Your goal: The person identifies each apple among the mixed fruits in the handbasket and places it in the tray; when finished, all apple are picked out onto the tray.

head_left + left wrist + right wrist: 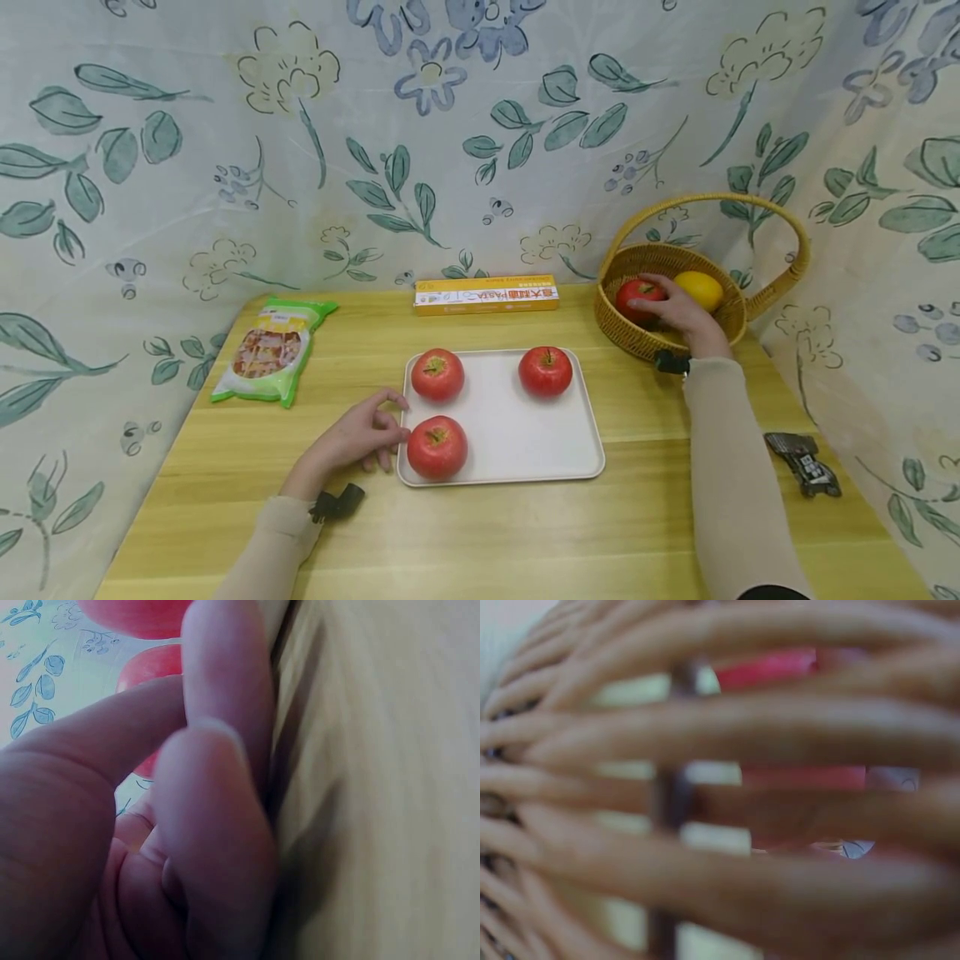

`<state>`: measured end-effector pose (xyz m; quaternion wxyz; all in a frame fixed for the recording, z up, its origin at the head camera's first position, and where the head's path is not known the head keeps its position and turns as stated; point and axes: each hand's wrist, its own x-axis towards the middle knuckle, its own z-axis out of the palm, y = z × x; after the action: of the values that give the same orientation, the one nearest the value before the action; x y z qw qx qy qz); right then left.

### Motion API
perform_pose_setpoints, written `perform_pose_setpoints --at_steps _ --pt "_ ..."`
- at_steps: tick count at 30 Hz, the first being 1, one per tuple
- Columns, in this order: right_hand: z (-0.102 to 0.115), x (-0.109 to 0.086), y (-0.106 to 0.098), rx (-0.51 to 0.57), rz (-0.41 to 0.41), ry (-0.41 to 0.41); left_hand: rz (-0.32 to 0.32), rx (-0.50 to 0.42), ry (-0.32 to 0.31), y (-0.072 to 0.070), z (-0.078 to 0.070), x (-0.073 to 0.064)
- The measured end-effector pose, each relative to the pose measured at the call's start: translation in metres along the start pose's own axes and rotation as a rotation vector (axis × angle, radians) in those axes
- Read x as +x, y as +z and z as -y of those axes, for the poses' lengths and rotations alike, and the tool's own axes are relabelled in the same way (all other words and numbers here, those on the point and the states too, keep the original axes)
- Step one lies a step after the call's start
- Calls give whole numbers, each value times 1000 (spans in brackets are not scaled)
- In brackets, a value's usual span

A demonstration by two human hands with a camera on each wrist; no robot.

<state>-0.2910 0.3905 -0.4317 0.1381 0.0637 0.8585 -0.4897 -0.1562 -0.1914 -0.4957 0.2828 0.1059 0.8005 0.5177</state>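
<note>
Inside the wicker basket (626,333) at the right, my right hand (684,312) grips a red apple (634,302), thumb and fingers on either side of it. A yellow lemon-like fruit (699,290) lies beside that apple. In the right wrist view, basket weave (780,735) fills the picture, with red behind its gaps. My left hand (360,433) rests at the left rim of a white tray (510,433), fingers loosely bent and holding nothing. The tray carries apples at back left (438,375), front left (437,448) and back right (545,372).
A yellow pasta box (486,296) lies at the back of the wooden table (525,542). To the left is a green-edged food bag (272,352). A small dark packet (804,463) lies at the right, beyond my right sleeve. The basket's tall handle (705,198) arches over it.
</note>
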Motion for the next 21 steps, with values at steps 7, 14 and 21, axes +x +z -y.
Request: perform_pose_setpoints --at_steps 7,14,21 --pt "-1 1 0 -13 -31 -4 -1 5 -3 0 0 0" --pt "9 -4 -2 -33 -106 -52 -3 9 -4 -1 1 1" --pt "25 -20 1 -28 -165 -109 -1 9 -10 -1 0 0"
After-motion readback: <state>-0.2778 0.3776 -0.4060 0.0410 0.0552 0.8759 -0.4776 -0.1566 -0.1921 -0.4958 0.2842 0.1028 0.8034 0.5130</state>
